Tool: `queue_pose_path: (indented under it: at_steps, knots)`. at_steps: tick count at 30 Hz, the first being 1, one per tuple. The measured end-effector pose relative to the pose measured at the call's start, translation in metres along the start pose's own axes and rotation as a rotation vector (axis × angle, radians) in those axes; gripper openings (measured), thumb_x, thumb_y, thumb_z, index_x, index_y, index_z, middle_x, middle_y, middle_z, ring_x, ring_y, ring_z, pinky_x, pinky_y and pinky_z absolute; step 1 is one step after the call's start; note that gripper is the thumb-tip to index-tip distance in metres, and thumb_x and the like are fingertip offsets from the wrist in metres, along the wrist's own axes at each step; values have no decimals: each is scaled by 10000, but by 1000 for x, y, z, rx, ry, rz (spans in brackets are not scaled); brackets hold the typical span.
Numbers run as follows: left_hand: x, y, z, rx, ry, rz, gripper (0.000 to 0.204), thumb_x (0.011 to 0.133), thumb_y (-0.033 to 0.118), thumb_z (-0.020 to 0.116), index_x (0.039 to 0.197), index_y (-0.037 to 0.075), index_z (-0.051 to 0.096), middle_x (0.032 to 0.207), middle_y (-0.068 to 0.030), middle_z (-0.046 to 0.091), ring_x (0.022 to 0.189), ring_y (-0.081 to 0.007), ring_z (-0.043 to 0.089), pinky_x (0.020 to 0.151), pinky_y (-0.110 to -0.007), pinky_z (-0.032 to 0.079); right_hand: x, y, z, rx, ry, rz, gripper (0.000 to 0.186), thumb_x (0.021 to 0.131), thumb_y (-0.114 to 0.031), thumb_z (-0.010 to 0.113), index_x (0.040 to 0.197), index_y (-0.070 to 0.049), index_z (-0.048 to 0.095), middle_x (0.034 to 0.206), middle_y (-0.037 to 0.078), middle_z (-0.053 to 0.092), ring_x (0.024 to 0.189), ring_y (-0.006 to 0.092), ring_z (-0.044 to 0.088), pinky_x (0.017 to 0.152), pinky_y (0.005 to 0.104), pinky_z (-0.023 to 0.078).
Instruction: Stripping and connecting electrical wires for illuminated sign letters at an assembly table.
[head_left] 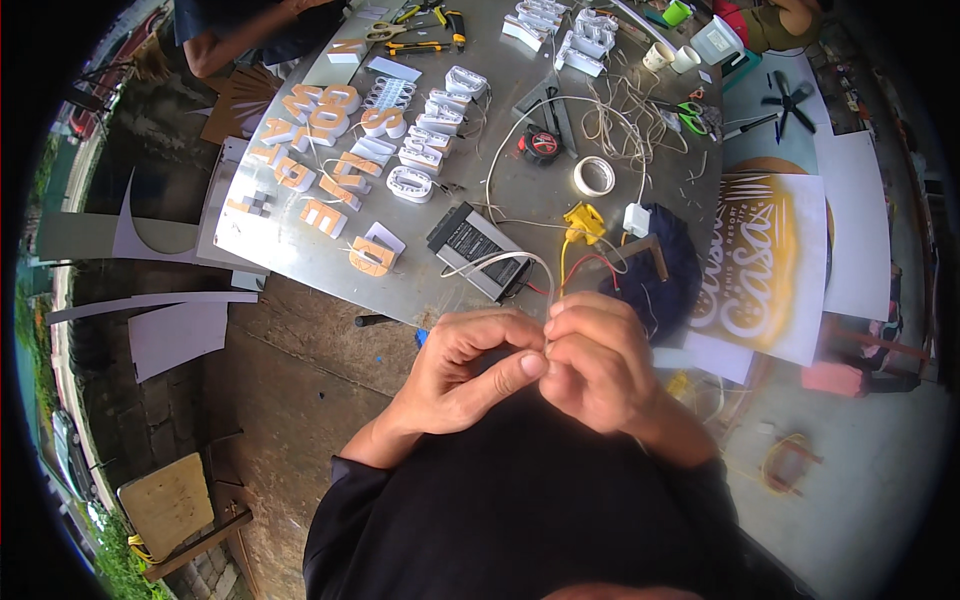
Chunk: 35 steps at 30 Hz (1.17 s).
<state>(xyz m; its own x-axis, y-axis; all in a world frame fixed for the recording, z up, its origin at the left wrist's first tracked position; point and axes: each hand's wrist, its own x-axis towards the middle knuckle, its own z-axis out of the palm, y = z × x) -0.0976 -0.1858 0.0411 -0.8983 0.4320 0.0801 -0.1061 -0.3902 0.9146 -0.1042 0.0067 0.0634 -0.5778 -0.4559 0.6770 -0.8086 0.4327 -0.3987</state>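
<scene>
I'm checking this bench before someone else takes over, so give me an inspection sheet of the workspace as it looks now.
Surface: grey metal sheet lying on rough ground.
Job's things: thin white wire pinched between both hands, leading back to a black power supply box.
Clutter: orange and white sign letters, tape roll, tape measure, green-handled scissors, cups.
Hands: left hand and right hand close together, fingertips closed on the wire.
Cables: loose white cable loops, red and yellow leads by a yellow connector.
Surroundings: printed banner at right; another person's arm at top left.
</scene>
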Motion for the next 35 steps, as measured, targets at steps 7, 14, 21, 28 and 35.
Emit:
queue_pose_path:
  at_steps: [7,14,21,28,35]
  knots:
    - [2,5,-3,254,9,26,68,868,21,642,881,-38,674,770,-100,664,699,-135,613,654,-288,484,-1,2,-1,-67,-101,-59,250,823,16,696,1058,46,614,1092,157,621,966,305,695,785,374,603]
    - [-1,-9,-2,-1,24,-23,85,873,-21,642,924,-57,701,837,-95,703,771,-125,637,724,-289,501,4,-2,-9,-49,-170,-37,270,809,-5,705,1056,55,615,1104,154,611,963,291,698,757,347,605]
    - [-4,-26,0,-100,110,36,129,914,-33,633,995,-86,718,952,-117,744,885,-140,675,828,-282,529,6,-8,-6,-65,-141,46,146,884,2,670,1003,51,600,1077,162,631,981,306,697,828,382,618]
    - [8,-31,1,91,175,186,108,796,-58,643,873,-76,717,866,-130,748,788,-161,688,749,-283,534,13,-8,-8,-82,-81,78,221,808,5,705,1015,45,639,1047,135,652,936,261,705,794,339,609]
    - [14,-35,-2,306,167,287,105,796,-29,664,874,-32,733,865,-126,749,781,-187,704,745,-287,538,11,-10,-10,-70,-77,184,209,824,-5,716,1016,21,638,1048,139,662,929,280,707,788,352,607]
